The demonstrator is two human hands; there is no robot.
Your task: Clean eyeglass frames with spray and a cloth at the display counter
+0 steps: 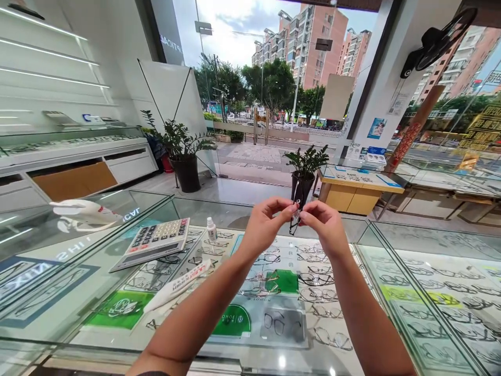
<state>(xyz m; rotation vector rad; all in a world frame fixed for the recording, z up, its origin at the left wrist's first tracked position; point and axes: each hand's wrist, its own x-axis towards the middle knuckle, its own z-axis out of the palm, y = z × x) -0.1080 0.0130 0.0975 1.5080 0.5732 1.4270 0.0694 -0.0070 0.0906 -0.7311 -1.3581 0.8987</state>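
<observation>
A pair of thin dark-framed spectacles (pixel 295 215) hangs between the two hands, raised above the glass display counter (pixel 219 209); its dark rim dangles below the fingertips, and finer detail is too small to tell. The left hand (pixel 266 222) pinches the frame from one side with thumb and forefinger, the other fingers curled in. The right hand (pixel 324 224) pinches it from the other side, fingertips nearly meeting the left's. Both bare forearms rise from the lower edge and converge at the glasses.

Under the smooth, reflective glass lie rows of spectacle frames on white and green trays (pixel 282 281). On top rest a grey desk calculator (pixel 156 241), a small white dropper bottle (pixel 212 230) and a white tube with red lettering (pixel 178 284). Beyond stand two dark-potted leafy plants (pixel 183 151), a yellow wooden table (pixel 358 190) and tall shopfront windows facing pink apartment blocks.
</observation>
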